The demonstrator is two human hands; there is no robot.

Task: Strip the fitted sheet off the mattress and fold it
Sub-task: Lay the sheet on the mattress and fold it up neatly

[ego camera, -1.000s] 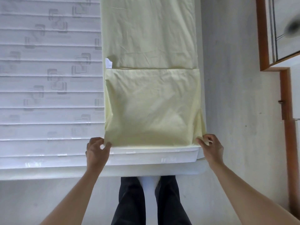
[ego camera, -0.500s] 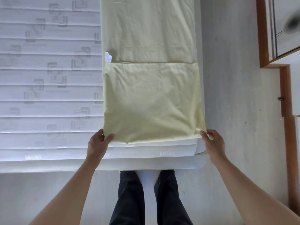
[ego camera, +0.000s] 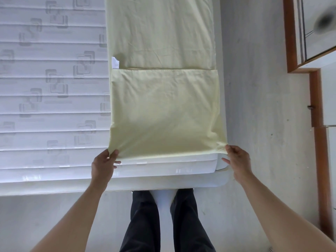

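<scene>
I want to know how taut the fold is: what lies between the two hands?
In the head view, the near edge of the pale yellow sheet runs between the left hand and right hand, each pinching a corner above the white mattress.

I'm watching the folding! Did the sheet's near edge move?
Yes. The sheet's near edge, held by both hands, slid away from the mattress's near edge, up the bed.

Soft, even daylight is filling the frame, glaring whitest along the mattress (ego camera: pixel 52 110) edge at lower left, while the pale sheet (ego camera: pixel 163 110) is showing only faint shading in its creases. Wide-angle distortion is bending the wooden frame (ego camera: pixel 317 99) at right, and a dark smudge (ego camera: pixel 325 20) at upper right is appearing blurred.
</scene>
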